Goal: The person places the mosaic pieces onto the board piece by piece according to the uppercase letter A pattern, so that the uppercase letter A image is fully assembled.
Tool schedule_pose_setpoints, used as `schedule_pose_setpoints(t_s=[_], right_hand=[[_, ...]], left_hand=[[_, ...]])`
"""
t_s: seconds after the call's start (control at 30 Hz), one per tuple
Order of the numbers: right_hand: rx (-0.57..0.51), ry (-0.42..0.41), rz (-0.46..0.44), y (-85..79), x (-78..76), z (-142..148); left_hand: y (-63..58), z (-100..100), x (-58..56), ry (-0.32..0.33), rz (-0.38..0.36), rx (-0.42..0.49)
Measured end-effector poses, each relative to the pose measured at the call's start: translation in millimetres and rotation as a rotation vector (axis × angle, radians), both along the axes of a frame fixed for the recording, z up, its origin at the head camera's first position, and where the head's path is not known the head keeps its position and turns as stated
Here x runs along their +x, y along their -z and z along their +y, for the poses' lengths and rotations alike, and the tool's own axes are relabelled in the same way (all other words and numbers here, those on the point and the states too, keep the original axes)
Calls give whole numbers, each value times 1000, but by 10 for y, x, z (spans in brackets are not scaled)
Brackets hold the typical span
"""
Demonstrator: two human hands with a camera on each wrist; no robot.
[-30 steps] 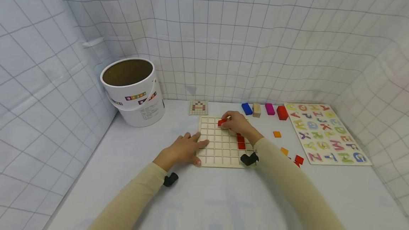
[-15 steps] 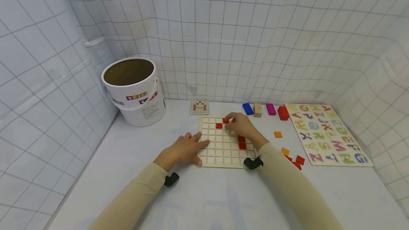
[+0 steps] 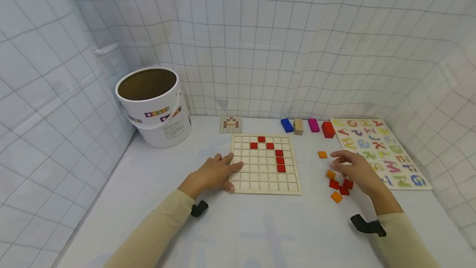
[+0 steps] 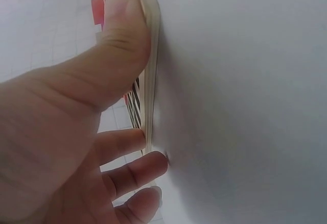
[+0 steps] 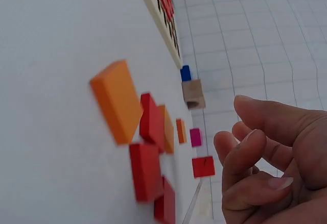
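Observation:
The wooden grid board [image 3: 256,178] lies flat on the table. Several red square tiles sit in its cells, among them one red tile [image 3: 262,139] at the top row. My left hand [image 3: 215,173] rests on the board's left edge, fingers spread; in the left wrist view the thumb [image 4: 125,25] touches the rim. My right hand [image 3: 358,171] hovers above loose tiles right of the board, its fingers loosely bent with nothing between them. Below it are red tiles [image 5: 147,172] and orange tiles [image 5: 117,101], close together.
A small pattern card [image 3: 230,124] lies behind the board. Blue [image 3: 286,125], plain wooden [image 3: 298,127], magenta [image 3: 314,125] and red blocks [image 3: 328,129] line the back. A letter board [image 3: 394,164] lies at right, a white bucket [image 3: 156,115] at back left.
My right hand has let go of a red tile in the board's top row and moved right, over the loose tiles. My left hand has stayed on the board's edge.

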State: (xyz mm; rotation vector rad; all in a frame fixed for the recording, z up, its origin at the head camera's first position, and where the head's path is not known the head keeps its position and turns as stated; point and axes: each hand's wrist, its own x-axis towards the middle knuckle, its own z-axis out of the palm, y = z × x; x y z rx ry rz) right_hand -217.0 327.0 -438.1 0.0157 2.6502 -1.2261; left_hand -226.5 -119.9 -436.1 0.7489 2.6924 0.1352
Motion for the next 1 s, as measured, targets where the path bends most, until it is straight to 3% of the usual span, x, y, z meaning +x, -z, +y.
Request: schedule_pose_setpoints(t_s=[0.17, 0.37, 0.7, 1.0], right_hand=[[68, 14, -25, 73, 196, 280], [118, -4, -13, 150, 321, 428], [199, -24, -16, 160, 354, 364], [185, -7, -15, 178, 361, 322]], left_hand=[[-4, -10, 22, 5, -1, 21], [1, -17, 12, 9, 13, 25], [24, -16, 7, 5, 13, 18], [20, -21, 8, 6, 14, 16]])
